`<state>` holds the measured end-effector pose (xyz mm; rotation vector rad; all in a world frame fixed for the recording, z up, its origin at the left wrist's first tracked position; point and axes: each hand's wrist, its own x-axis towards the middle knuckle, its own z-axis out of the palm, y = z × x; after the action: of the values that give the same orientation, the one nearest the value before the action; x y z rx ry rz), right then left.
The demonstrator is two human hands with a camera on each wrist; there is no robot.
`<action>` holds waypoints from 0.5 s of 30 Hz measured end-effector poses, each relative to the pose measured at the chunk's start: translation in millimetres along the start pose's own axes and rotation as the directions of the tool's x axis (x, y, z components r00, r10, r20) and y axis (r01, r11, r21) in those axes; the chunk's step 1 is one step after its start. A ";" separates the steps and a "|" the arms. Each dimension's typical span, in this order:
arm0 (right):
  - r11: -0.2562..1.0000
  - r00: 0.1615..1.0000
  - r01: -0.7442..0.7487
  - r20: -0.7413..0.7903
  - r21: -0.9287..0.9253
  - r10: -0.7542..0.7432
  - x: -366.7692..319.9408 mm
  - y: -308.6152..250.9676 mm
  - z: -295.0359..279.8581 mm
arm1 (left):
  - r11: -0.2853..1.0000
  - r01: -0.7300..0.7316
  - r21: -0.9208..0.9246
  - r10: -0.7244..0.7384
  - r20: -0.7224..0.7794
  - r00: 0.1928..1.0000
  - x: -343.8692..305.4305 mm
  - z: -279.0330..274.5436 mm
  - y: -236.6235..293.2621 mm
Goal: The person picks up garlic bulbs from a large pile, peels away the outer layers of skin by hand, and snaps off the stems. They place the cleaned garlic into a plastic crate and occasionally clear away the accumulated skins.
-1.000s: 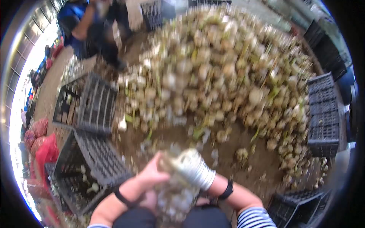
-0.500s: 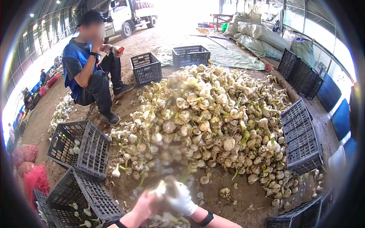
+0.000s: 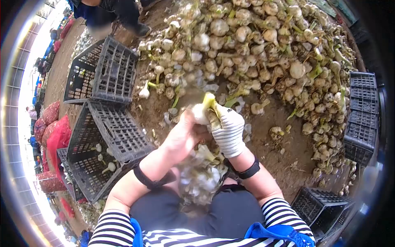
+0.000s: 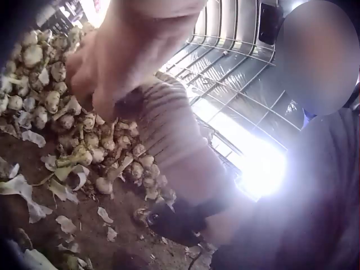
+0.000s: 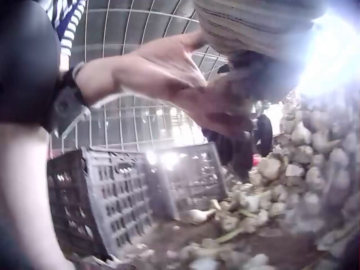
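Observation:
My bare left hand [image 3: 181,138] holds a white garlic bulb [image 3: 200,114] in front of my knees, the thumb along its near side. A yellow-green stem [image 3: 209,100] sticks up from the bulb. In a striped white glove, my right hand [image 3: 227,131] pinches at the stem and the skin on the bulb's right side. Loose white garlic skins [image 3: 201,177] lie heaped between my legs. The left wrist view has the gloved hand [image 4: 169,121] close against the bare one. The bulb is hidden in both wrist views.
A large pile of garlic [image 3: 263,53] covers the ground ahead. Black plastic crates lie tipped on the left [image 3: 115,70], one with a few bulbs inside [image 3: 109,166]. More crates stand right [image 3: 361,117] and lower right [image 3: 321,210]. Red mesh sacks [image 3: 51,119] sit far left. Another person's legs [image 3: 127,16] show at top.
The head view swung up toward a seated person and a truck, then back down to my hands. Both hands stay together at the garlic bulb, which now shows clearly with its stem upward.

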<state>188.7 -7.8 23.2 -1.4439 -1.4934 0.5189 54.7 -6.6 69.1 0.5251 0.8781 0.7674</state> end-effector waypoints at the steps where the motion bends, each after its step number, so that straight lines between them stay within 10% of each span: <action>1: 0.989 0.995 0.103 0.000 -0.110 -0.103 -3.7 -2.0 -0.9 | 0.996 -0.059 0.060 0.065 -0.106 0.992 -3.0 6.5 -4.4; 2: 0.983 0.981 0.184 -0.054 -0.019 -0.185 -8.2 -0.8 -0.3 | 0.996 -0.044 0.081 0.052 -0.087 0.995 -3.4 -3.5 -7.8; 4: 0.889 0.967 -0.230 0.194 0.395 0.163 -10.5 -14.7 -10.7 | 0.955 -0.180 0.235 0.205 -0.087 0.975 1.0 -17.2 -4.1; 6: 0.264 0.740 -0.656 0.534 0.707 0.408 -6.4 -35.2 -20.7 | 0.939 -0.209 0.275 0.225 -0.029 0.974 -3.1 -20.8 -2.2; 7: 0.579 0.871 -0.492 0.374 0.650 0.320 -7.6 -17.7 -15.6 | 0.941 -0.200 0.273 0.217 -0.034 0.976 -5.3 -26.7 -0.7; 10: 0.318 0.743 -0.654 0.506 0.686 0.438 4.7 17.9 -19.6 | 0.980 -0.197 -0.024 0.199 0.142 0.970 -11.0 -39.1 7.2; 13: 0.471 0.858 -0.508 0.372 0.722 0.354 0.2 -2.5 -14.0 | 0.961 0.011 -0.275 0.030 0.144 0.989 -9.5 -47.8 10.5; 15: 0.218 0.813 -0.567 0.499 0.794 0.300 4.2 -10.7 -18.4 | 0.980 0.013 -0.197 -0.003 0.051 0.999 -2.3 -45.7 5.2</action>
<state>199.3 -11.9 41.8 -0.7870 -0.5743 1.6719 13.7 -0.6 48.8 0.3634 0.7477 0.8208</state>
